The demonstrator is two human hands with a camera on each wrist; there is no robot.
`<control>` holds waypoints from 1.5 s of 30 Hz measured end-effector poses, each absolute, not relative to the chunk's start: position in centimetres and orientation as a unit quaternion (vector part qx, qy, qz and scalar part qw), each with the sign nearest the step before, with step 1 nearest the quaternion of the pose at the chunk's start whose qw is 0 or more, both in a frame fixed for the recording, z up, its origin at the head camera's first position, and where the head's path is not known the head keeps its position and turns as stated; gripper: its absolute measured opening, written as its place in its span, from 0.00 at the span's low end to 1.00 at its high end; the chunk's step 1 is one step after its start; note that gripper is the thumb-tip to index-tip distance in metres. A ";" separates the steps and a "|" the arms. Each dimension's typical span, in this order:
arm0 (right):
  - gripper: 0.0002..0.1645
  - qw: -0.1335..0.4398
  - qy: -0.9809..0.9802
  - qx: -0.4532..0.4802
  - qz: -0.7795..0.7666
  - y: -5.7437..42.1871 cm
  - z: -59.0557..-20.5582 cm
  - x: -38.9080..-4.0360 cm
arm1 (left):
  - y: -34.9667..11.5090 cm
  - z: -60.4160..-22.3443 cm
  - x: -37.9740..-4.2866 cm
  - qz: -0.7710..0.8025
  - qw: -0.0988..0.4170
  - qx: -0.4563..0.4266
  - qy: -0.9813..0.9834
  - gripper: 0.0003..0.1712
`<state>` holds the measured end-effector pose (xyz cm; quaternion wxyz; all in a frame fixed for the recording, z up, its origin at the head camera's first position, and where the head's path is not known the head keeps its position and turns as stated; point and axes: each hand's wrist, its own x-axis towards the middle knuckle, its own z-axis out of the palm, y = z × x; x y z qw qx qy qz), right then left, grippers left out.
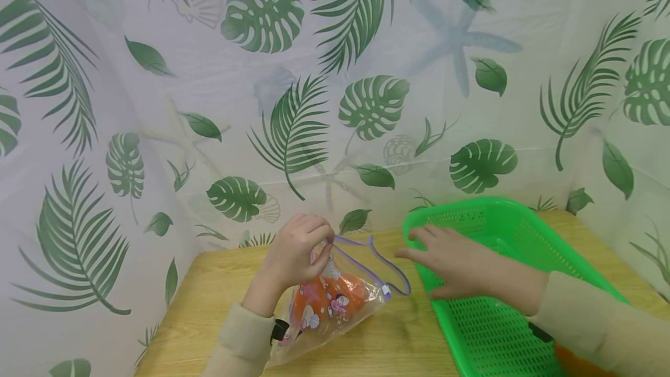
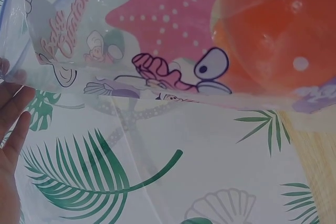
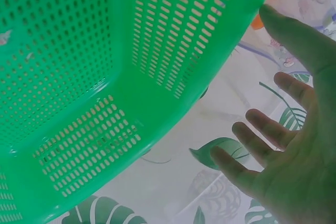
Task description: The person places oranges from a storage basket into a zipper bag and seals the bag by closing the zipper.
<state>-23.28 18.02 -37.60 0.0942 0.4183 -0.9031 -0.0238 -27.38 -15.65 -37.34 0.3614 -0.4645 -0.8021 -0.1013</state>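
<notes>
A clear zip bag with a purple seal and a printed sea-creature pattern stands on the table, its mouth partly spread. Through its plastic show rounded orange things. My left hand pinches the bag's upper edge at the left end of the seal, and a white slider sits at the other end. To the right, my right hand holds nothing and hovers over the near-left rim of a green plastic basket, its fingers spread toward the bag. In the right wrist view the thumb overlaps the basket's rim.
Inside the basket, an orange thing lies at the near end, partly hidden by my right sleeve. The wooden table carries both bag and basket. A white sheet with green leaf prints stands behind the table and at its sides.
</notes>
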 end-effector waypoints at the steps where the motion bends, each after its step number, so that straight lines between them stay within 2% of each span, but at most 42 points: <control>1: 0.57 0.093 -0.904 0.416 -0.024 18.2 -37.6 -23.2 | -15.6 -37.4 -27.4 -0.102 0.360 -0.464 -0.803 0.04; 35: 0.60 0.084 -0.922 0.375 -0.048 23.2 -38.1 -22.0 | -15.2 -37.5 -27.5 -0.109 0.350 -0.464 -0.806 0.03; 45: 0.59 0.062 -0.931 0.356 -0.045 24.7 -38.3 -21.8 | -15.3 -37.5 -27.5 -0.110 0.350 -0.466 -0.805 0.03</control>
